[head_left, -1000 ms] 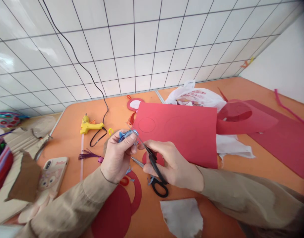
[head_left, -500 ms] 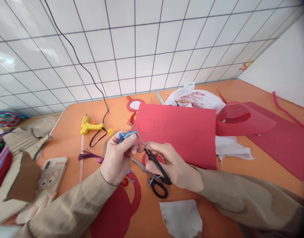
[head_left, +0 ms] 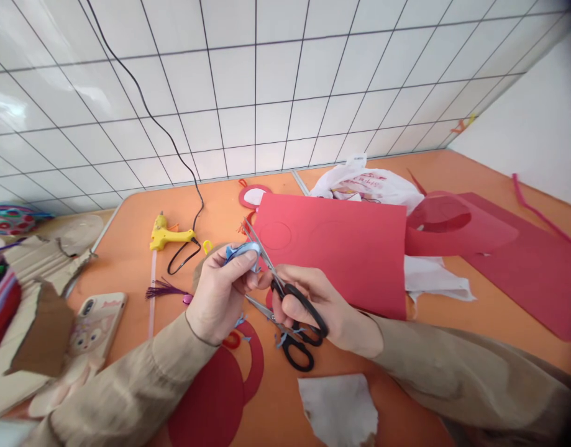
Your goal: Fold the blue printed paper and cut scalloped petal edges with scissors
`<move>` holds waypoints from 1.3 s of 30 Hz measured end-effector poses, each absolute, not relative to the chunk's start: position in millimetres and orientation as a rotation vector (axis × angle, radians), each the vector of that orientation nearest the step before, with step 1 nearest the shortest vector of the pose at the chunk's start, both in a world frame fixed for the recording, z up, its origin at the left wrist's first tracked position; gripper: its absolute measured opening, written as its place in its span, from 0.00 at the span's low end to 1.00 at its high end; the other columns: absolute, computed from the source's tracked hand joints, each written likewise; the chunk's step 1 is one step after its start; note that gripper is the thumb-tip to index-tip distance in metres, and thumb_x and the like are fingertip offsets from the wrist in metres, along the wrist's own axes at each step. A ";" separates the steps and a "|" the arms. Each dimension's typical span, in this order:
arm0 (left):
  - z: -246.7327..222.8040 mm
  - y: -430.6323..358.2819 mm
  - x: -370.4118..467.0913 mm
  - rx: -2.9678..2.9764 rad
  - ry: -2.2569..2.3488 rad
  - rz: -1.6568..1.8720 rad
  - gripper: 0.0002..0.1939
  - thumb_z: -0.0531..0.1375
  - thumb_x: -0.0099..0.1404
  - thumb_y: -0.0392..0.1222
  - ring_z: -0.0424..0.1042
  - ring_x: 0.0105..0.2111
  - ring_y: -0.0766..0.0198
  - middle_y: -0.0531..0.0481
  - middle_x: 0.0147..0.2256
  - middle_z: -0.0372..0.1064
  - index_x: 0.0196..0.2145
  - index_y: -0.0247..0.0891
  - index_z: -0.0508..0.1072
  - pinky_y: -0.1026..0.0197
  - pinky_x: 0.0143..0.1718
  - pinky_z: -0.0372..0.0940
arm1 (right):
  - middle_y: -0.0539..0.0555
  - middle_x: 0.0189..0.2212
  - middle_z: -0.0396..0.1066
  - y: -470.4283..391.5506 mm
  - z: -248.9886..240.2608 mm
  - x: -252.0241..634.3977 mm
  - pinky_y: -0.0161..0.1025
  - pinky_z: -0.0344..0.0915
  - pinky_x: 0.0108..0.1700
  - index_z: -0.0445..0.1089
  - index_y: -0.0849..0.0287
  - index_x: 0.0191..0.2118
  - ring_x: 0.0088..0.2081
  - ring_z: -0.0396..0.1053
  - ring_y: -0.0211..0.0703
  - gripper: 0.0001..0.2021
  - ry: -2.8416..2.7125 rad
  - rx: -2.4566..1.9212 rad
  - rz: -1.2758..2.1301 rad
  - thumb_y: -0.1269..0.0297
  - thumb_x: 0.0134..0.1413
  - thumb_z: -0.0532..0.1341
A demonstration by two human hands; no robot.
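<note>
Between thumb and fingers, my left hand (head_left: 224, 288) pinches a small piece of blue fabric (head_left: 244, 249). My right hand (head_left: 320, 304) has its fingers in the handles of black-handled scissors (head_left: 304, 305). Their blades are slightly parted and point up and away, right beside the blue fabric's edge. A second pair of scissors (head_left: 298, 357) lies on the table under my right hand, with blue scraps on it. Below my hands rest a red paper disc (head_left: 210, 397) and a curved red strip (head_left: 255, 366).
Red sheets (head_left: 341, 248) lie behind my right hand, before a white plastic bag (head_left: 364, 183). A yellow glue gun (head_left: 171, 236), its cord running up the wall, lies left. A phone (head_left: 101, 326) and cardboard (head_left: 40, 329) sit far left. Near the front is a white cloth piece (head_left: 338, 406).
The scissors in my right hand have opened a little, their blades and handles now further apart. My left hand still holds the blue fabric, turned slightly.
</note>
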State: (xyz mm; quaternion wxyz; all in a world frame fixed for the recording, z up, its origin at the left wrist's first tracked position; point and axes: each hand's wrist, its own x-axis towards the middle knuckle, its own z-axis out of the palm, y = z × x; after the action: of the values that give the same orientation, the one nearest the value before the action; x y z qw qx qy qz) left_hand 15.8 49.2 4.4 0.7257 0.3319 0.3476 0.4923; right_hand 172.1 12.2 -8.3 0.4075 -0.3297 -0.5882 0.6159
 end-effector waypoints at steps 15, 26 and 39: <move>6.4 46.6 17.3 0.830 0.878 1.104 0.14 0.67 0.53 0.38 0.56 0.17 0.71 0.57 0.14 0.60 0.19 0.37 0.65 0.64 0.25 0.55 | 0.49 0.25 0.63 12.8 -1.6 173.2 0.34 0.59 0.27 0.62 0.60 0.32 0.26 0.59 0.36 0.23 -1.689 -0.929 1.318 0.42 0.53 0.61; 7.3 46.6 17.3 0.846 0.891 1.092 0.13 0.66 0.54 0.38 0.57 0.18 0.70 0.57 0.14 0.59 0.19 0.37 0.65 0.61 0.26 0.58 | 0.44 0.20 0.55 14.3 -8.1 171.6 0.34 0.49 0.24 0.62 0.59 0.29 0.23 0.49 0.33 0.23 -1.627 -0.840 1.312 0.41 0.55 0.59; 8.1 45.8 18.5 0.850 0.904 1.101 0.14 0.67 0.53 0.39 0.56 0.18 0.70 0.57 0.14 0.58 0.19 0.38 0.65 0.62 0.25 0.55 | 0.46 0.21 0.58 13.0 -5.0 174.0 0.35 0.51 0.26 0.62 0.59 0.31 0.24 0.51 0.34 0.24 -1.681 -0.944 1.296 0.39 0.55 0.58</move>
State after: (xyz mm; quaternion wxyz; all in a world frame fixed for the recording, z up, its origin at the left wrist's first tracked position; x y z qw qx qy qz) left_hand 18.5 45.8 8.1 0.6753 0.3781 0.4020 0.4893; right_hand 174.0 13.0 -5.0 0.3979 -0.3726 -0.6638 0.5120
